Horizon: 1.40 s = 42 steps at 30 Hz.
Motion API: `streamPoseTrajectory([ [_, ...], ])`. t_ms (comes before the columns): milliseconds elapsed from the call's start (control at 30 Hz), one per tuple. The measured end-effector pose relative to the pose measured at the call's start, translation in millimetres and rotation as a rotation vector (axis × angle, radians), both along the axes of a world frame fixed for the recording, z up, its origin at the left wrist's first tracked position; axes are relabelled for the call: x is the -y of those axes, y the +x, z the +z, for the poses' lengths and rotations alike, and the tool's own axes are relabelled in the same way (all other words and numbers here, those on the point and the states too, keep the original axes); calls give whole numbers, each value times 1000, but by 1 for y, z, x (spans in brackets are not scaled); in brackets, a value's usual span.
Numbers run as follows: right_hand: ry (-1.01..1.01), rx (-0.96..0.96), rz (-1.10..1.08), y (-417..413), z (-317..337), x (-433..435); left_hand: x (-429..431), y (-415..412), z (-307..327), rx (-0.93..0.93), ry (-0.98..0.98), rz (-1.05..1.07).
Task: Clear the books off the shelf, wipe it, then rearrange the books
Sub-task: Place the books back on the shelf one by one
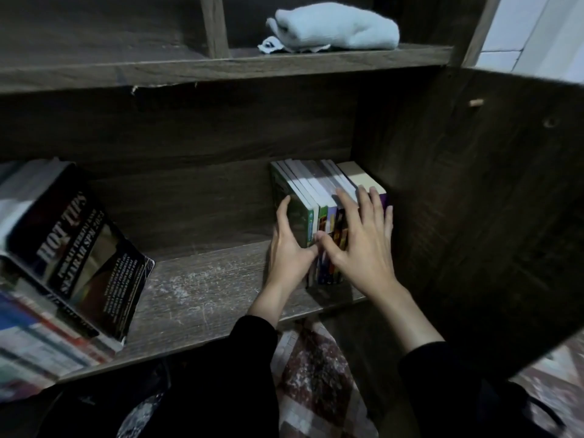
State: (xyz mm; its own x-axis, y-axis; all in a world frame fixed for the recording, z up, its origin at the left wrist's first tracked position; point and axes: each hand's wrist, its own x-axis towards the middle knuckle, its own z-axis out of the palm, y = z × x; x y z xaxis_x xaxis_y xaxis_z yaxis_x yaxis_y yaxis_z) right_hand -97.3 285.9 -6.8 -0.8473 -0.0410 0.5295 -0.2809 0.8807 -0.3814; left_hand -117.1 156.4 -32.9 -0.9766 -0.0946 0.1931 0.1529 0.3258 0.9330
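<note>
Several books [319,188] stand upright in a tight row at the right end of the dark wooden shelf [202,292], against its side wall. My left hand [289,248] lies flat against the green cover of the leftmost book, fingers straight. My right hand [360,235] rests with spread fingers on the spines and top edges of the row. A second group of books [57,273] leans at the shelf's left end, with a black "HOT TIPS" cover facing out. A light blue cloth [335,28] lies folded on the shelf above.
The shelf board between the two book groups is bare and shows dusty scuff marks. The cabinet's side panel [474,200] closes in the right. A patterned rug [316,374] covers the floor below, between my black sleeves.
</note>
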Motion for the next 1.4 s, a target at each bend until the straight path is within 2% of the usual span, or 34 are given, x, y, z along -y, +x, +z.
streamPoseTrajectory([
  [133, 12, -30, 11, 0, 2, 4, 3, -4, -3, -21, -30, 29],
  [333, 198, -180, 107, -14, 14, 26, 0, -6, 5, -49, -124, -49],
  [567, 253, -172, 28, -23, 8, 30, 9, -3, 2, 72, -58, -218],
  [667, 294, -181, 9, -23, 7, 29, 15, 5, 1, 123, 2, -216],
  [733, 355, -150, -14, -22, 8, 29, 21, 18, 7, 112, -47, -146],
  [900, 457, -22, -98, -16, 13, 37, 51, 59, 31, -112, -510, 163],
  [1033, 447, 35, -119, -13, 17, 39, 110, 91, 39, -342, -730, 614],
  [1133, 417, 21, -102, -14, 15, 40, 174, 115, 41, -313, -747, 910],
  [1200, 368, -26, -76, -16, 11, 39, 210, 127, 42, -240, -703, 1036],
  [1300, 339, -41, -67, -19, 7, 38, 237, 137, 48, -83, -645, 1060],
  [1400, 339, -50, -69, -21, 6, 38, 242, 138, 52, -17, -696, 1000],
])
